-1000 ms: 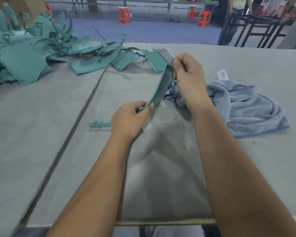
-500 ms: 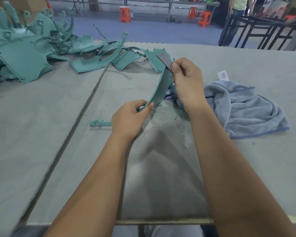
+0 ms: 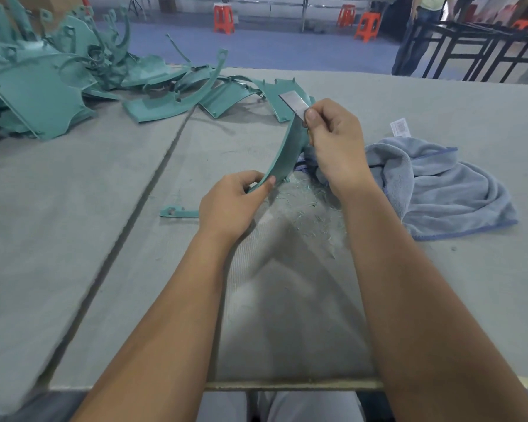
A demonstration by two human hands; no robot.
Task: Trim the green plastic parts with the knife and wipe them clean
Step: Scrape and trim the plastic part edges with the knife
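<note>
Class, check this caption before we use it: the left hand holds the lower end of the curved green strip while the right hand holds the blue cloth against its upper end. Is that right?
Not quite. The head view shows the right hand holding the knife, not the blue cloth, against the upper end of the curved green strip. The cloth lies on the table. The left hand holds the lower end.

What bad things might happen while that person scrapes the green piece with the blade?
The right hand pinches a bare knife close to its edge, so a slip might cut a thumb. The curved green part is held only at its lower end by the left hand, so it may flex or spring loose.
</note>
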